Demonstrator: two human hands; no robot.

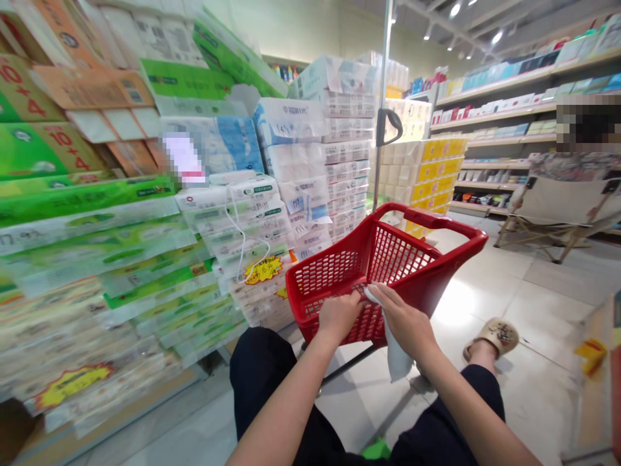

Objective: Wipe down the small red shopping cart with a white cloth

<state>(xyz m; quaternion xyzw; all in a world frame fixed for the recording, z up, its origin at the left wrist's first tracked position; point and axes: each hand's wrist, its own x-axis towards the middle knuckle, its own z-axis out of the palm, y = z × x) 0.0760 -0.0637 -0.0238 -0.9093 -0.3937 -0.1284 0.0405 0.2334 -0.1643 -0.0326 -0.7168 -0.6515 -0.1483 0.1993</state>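
A red plastic shopping basket [427, 259] stands tilted on the floor in front of my knees, its inside bare. My left hand [338, 316] grips the near rim of the basket with curled fingers. My right hand [405, 323] rests on the same rim just to the right, holding a white cloth [395, 353] that hangs down below the palm and presses against the basket's wall. A metal pole with a black handle [388, 126] rises behind the basket.
Stacked packs of tissue and toilet paper [145, 213] fill the left side down to the floor. Shelves of goods [509, 116] line the right. A folding chair [557, 207] stands on the pale tile floor, and a sandalled foot [492, 336] is at the right.
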